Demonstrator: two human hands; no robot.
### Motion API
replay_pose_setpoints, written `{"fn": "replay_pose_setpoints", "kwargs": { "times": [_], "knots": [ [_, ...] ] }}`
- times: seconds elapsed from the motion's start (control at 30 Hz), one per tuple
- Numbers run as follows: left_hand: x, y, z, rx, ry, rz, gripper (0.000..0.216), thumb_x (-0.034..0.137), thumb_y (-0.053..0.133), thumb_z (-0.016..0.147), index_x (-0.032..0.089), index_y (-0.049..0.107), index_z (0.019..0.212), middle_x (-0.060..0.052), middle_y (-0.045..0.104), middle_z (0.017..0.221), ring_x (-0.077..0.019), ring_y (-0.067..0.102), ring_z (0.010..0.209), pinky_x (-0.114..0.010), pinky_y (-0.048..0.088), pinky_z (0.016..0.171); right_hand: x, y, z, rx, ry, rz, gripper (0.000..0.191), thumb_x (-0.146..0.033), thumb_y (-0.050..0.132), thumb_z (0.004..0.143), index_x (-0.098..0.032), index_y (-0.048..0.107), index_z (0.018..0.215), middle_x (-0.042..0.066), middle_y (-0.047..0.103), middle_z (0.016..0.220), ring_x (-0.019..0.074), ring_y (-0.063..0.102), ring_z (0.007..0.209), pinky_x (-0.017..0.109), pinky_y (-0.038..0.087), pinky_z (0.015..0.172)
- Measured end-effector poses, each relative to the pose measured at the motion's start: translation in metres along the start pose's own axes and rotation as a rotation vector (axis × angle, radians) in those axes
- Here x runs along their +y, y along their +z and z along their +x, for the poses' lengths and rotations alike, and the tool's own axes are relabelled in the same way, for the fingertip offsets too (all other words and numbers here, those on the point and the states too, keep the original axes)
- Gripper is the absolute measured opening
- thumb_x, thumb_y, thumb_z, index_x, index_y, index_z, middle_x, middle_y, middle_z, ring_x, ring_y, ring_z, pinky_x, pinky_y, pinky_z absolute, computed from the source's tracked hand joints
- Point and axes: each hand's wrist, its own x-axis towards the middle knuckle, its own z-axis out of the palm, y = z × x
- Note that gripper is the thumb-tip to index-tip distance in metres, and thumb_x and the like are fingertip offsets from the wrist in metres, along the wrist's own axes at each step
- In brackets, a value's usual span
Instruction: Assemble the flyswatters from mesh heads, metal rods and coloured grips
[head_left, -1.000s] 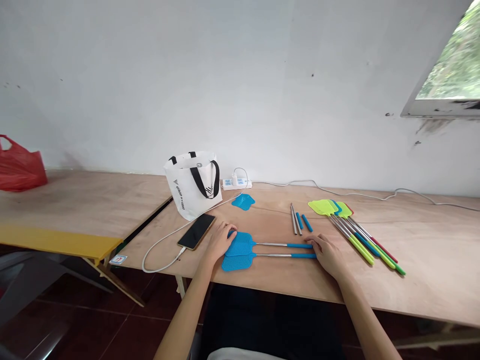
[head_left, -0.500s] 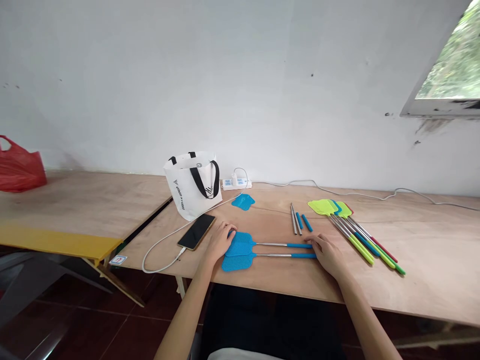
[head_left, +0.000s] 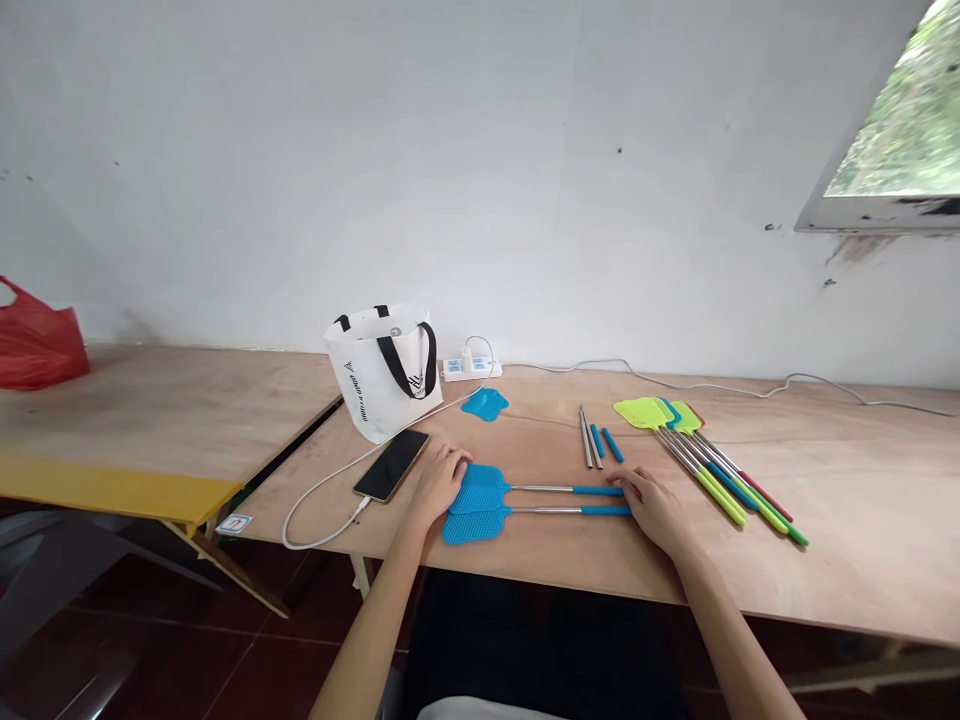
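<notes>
Two blue fly swatters lie side by side before me, their mesh heads overlapping at the left and their metal rods and blue handles pointing right. My left hand rests at the left edge of the heads, fingers loosely bent and touching the upper corner. At the other end, my right hand lies over the handle tips, its fingers slightly apart and not wrapped round them. Behind the handles are metal rods and two loose blue grips. A separate blue swatter head lies farther back.
Several coloured fly swatters lie in a row at the right. To the left are a phone on a white cable and a white bag. A power strip sits by the wall; a red bag is far left.
The view has shifted very slightly. Both hands and the blue fly swatters stay in the same places.
</notes>
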Motion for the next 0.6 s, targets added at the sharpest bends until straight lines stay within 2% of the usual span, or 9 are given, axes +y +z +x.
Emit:
{"fn": "replay_pose_setpoints", "kwargs": {
  "times": [0.17, 0.6],
  "knots": [
    [-0.0012, 0.0012, 0.0008, -0.007, -0.010, 0.002, 0.023, 0.019, 0.045, 0.098, 0.022, 0.065, 0.106, -0.009, 0.063, 0.112, -0.0262, 0.060, 0.112, -0.041, 0.047, 0.099, -0.0006, 0.0004, -0.0005, 0.017, -0.003, -0.006, 0.040, -0.033, 0.034, 0.095, -0.026, 0.074, 0.099, 0.005, 0.067, 0.096, 0.0217, 0.066, 0.086, 0.035, 0.049, 0.079],
    [0.0014, -0.0006, -0.0003, -0.017, -0.019, 0.003, 0.023, 0.019, 0.044, 0.098, 0.022, 0.065, 0.107, -0.009, 0.063, 0.114, -0.0248, 0.059, 0.112, -0.040, 0.047, 0.100, -0.0028, -0.0008, -0.0001, -0.001, 0.007, -0.019, 0.040, -0.033, 0.034, 0.095, -0.025, 0.072, 0.102, 0.006, 0.068, 0.097, 0.0223, 0.066, 0.089, 0.036, 0.049, 0.083]
  ]
}}
